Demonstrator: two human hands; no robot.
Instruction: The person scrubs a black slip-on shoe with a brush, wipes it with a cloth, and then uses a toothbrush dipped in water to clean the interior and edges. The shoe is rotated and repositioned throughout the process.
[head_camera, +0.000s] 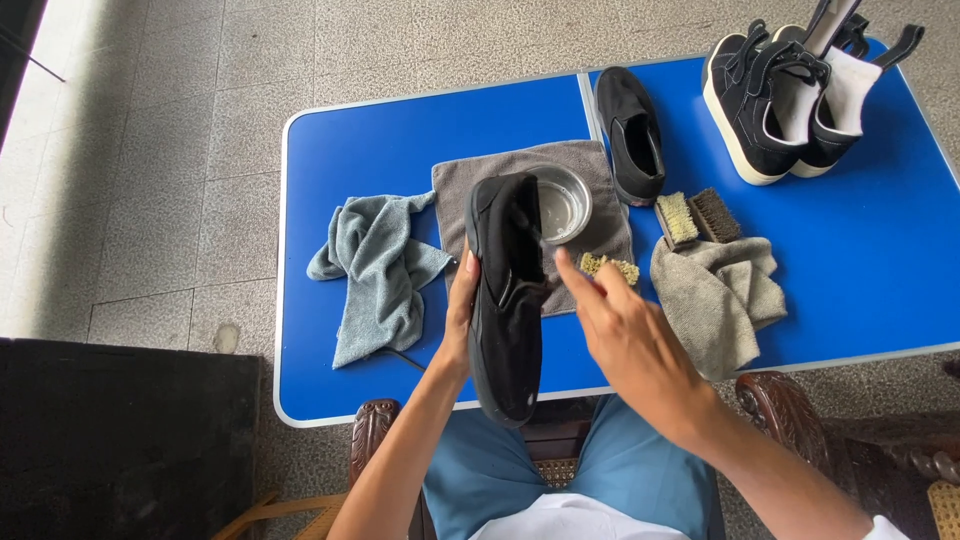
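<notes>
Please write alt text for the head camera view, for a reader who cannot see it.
A seated person's left hand holds a black slip-on shoe above a blue folding table, while the right hand holds a small brush beside it. On the table lie a metal bowl on a grey cloth, the other slip-on shoe, two brushes, crumpled towels and black high-top sneakers.
</notes>
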